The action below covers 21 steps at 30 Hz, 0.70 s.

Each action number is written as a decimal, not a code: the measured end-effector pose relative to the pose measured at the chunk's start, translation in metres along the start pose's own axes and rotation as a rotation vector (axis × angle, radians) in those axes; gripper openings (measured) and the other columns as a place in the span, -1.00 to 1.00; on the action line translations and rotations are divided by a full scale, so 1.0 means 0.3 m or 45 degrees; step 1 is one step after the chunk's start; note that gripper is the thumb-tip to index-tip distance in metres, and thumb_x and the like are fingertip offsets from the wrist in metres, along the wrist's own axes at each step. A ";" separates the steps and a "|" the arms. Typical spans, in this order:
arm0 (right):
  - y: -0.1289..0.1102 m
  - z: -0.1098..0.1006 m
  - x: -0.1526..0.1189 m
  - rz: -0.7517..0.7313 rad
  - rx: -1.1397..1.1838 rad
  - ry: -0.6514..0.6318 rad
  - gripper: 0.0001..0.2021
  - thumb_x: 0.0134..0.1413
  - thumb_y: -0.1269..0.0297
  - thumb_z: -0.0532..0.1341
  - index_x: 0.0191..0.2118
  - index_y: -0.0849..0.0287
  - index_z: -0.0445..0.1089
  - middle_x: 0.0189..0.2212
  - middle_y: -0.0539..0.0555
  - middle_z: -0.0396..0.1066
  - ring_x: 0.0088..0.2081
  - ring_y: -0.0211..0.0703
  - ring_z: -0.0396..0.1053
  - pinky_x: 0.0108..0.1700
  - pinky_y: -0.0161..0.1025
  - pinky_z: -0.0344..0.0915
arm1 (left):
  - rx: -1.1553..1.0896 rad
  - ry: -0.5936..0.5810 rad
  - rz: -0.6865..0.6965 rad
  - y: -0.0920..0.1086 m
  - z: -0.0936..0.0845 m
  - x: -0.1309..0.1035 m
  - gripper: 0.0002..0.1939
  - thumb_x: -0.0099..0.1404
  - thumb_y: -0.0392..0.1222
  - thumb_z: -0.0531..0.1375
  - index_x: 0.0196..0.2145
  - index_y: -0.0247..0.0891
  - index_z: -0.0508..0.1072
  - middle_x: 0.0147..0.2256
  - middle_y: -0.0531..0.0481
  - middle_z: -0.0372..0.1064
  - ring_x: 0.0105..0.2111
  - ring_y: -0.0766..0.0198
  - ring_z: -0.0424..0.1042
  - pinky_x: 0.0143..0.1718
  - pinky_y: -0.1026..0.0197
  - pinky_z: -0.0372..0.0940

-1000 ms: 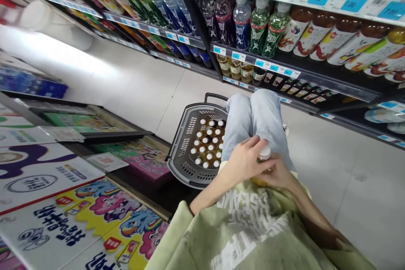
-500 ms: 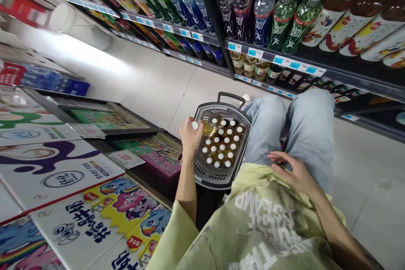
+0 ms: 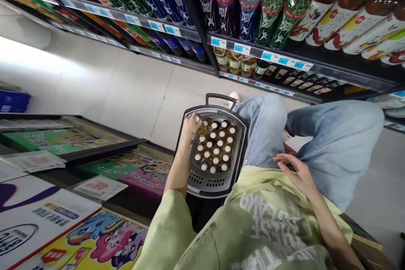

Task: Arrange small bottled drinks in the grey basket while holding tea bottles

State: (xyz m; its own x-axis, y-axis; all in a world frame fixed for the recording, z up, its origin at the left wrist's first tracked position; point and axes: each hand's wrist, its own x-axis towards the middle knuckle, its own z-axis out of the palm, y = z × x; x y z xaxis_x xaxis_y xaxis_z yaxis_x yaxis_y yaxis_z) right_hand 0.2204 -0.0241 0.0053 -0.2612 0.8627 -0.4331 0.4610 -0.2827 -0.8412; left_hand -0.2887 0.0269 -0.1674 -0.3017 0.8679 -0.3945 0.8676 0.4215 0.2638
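Note:
A grey shopping basket (image 3: 198,185) with a raised black handle stands low beside my left leg. Inside, several white-capped bottles (image 3: 216,151) of yellow-brown liquid are packed upright in rows. My left hand (image 3: 190,125) is over the far left part of the basket, closed around another white-capped bottle (image 3: 203,129). That bottle is down among or against the others; its lower end is hard to make out. My right hand (image 3: 296,173) hovers or rests by my lap, its fingers apart with nothing in them.
Drink shelves (image 3: 202,38) with price tags run along the far side, filled with sports drinks (image 3: 248,8) and tea bottles (image 3: 335,17). At my left, display bins hold green and pink boxes (image 3: 145,173) and printed cartons (image 3: 107,236). Pale floor tiles (image 3: 133,88) lie between.
My left hand has lowered the bottle into the basket, at the far left of the others. My right knee has swung outward to the right. The view has shifted.

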 end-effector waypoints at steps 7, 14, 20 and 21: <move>0.019 0.008 -0.035 0.000 -0.057 0.054 -0.70 0.41 -0.04 0.33 0.04 0.03 0.58 -0.04 0.15 0.69 -0.11 0.09 0.63 0.02 0.01 0.57 | 0.012 -0.110 0.006 -0.031 0.105 -0.017 -0.66 0.49 -0.08 0.27 0.12 -0.29 0.50 0.04 -0.33 0.55 0.01 -0.20 0.58 0.01 0.03 0.44; 0.044 0.009 -0.062 -0.028 -0.087 0.070 -0.71 0.42 -0.02 0.33 0.03 0.05 0.58 -0.06 0.15 0.70 -0.15 0.07 0.62 0.01 -0.01 0.56 | -0.081 -0.038 0.060 -0.069 0.153 -0.046 -0.67 0.54 -0.04 0.22 0.11 -0.31 0.47 0.04 -0.31 0.50 0.03 -0.13 0.55 0.10 0.02 0.43; 0.034 0.011 -0.070 -0.088 -0.136 0.061 -0.76 0.41 0.02 0.31 0.00 0.03 0.59 -0.08 0.10 0.69 -0.19 0.01 0.60 -0.01 -0.08 0.53 | -0.033 -0.179 0.093 -0.068 0.187 -0.094 -0.63 0.56 -0.03 0.20 0.19 -0.28 0.44 0.18 -0.30 0.43 0.12 -0.13 0.46 0.21 0.00 0.37; 0.030 0.011 -0.071 -0.104 -0.150 0.058 -0.76 0.42 0.03 0.30 -0.01 0.02 0.59 -0.09 0.09 0.68 -0.19 0.01 0.60 -0.01 -0.09 0.53 | -0.025 -0.221 0.098 -0.063 0.198 -0.105 -0.62 0.55 -0.03 0.21 0.20 -0.26 0.44 0.19 -0.30 0.42 0.12 -0.13 0.45 0.22 0.00 0.35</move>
State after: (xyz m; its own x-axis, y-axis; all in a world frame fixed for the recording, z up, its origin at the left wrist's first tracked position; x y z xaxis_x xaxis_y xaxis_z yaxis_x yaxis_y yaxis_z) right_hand 0.2273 -0.0465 0.0059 -0.2647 0.8997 -0.3472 0.5366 -0.1617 -0.8282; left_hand -0.2721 -0.0241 -0.2124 -0.1607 0.8400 -0.5182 0.8770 0.3625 0.3155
